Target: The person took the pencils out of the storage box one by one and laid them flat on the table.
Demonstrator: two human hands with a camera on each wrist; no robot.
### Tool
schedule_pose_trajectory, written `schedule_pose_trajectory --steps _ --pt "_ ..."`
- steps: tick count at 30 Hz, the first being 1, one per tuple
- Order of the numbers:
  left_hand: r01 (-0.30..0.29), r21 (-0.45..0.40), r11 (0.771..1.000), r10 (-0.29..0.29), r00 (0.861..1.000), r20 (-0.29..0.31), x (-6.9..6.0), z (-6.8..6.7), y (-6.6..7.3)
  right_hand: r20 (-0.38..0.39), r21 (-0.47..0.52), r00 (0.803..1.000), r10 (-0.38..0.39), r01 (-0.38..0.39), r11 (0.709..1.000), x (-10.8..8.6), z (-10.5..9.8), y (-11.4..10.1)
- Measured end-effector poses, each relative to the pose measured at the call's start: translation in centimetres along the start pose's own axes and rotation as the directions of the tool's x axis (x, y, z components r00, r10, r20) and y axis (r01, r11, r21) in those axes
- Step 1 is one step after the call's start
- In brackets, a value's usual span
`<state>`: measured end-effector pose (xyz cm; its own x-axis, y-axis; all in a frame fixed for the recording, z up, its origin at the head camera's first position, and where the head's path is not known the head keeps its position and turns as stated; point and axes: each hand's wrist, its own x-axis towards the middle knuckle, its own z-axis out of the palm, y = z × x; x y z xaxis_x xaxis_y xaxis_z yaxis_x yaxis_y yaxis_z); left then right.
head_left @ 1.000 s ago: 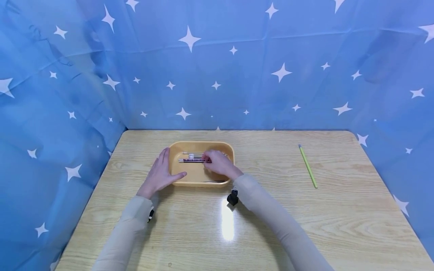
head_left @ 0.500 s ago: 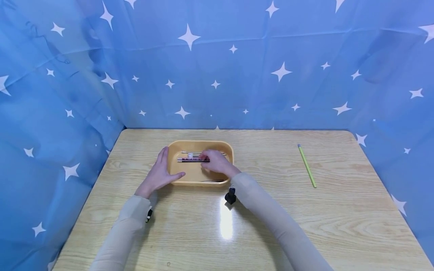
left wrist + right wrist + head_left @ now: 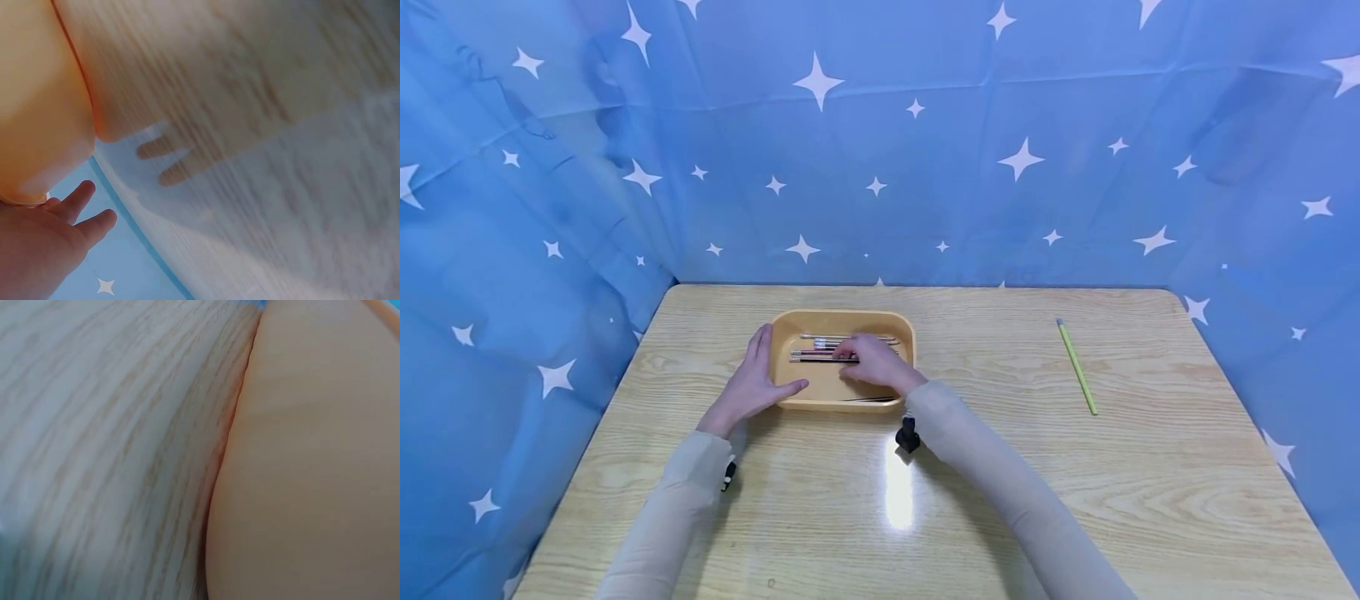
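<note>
Okay, star-printed blue cloth [image 3: 925,208] behind, table [image 3: 1157,500] under everything, tan tray [image 3: 827,387] left of centre on it. Left hand [image 3: 754,385]: grip spread, fingers along the tray's left end, thumb over the near rim. Right hand [image 3: 876,364]: in the tray, fingers bent at the pencil bunch [image 3: 816,360]; can't tell whether its grip pinches one, and the wrist views don't help.

Progress, my read: partway. Done: the bunch sits in the tray, roughly parallel. Remaining: ends look staggered, a green pencil [image 3: 1077,367] lies outside on the table, well to the right, and a thin dark stick [image 3: 874,399] lies apart by the tray's near wall. Unclear if those two count.

Direction: bunch's long axes run left-right, along the tray's long side, pale ends left; right ends mostly hidden by the hand. Green one runs far to near, slightly slanted, greyish-blue end away from the person. Dark stick roughly left-right; tip end unclear.
</note>
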<state>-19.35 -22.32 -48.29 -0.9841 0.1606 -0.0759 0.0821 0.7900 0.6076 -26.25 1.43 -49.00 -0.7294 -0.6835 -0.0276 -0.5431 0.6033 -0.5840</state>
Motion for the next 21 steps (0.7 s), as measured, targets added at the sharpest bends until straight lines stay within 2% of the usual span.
schedule_pose_trajectory --steps 8,14,21 --pt "0.003 0.031 1.000 -0.003 1.000 0.015 -0.09 0.06 -0.13 0.022 -0.059 1.000 0.017 -0.016 0.998 -0.01 0.11 -0.19" --pt "0.006 0.032 0.999 -0.007 1.000 0.022 0.00 0.05 -0.18 0.031 -0.047 0.998 0.056 -0.055 0.997 0.12 0.11 -0.09" --pt "-0.006 0.033 0.999 0.006 1.000 0.012 0.13 0.05 -0.27 0.030 -0.053 0.998 0.057 -0.056 0.997 0.13 0.00 -0.13"
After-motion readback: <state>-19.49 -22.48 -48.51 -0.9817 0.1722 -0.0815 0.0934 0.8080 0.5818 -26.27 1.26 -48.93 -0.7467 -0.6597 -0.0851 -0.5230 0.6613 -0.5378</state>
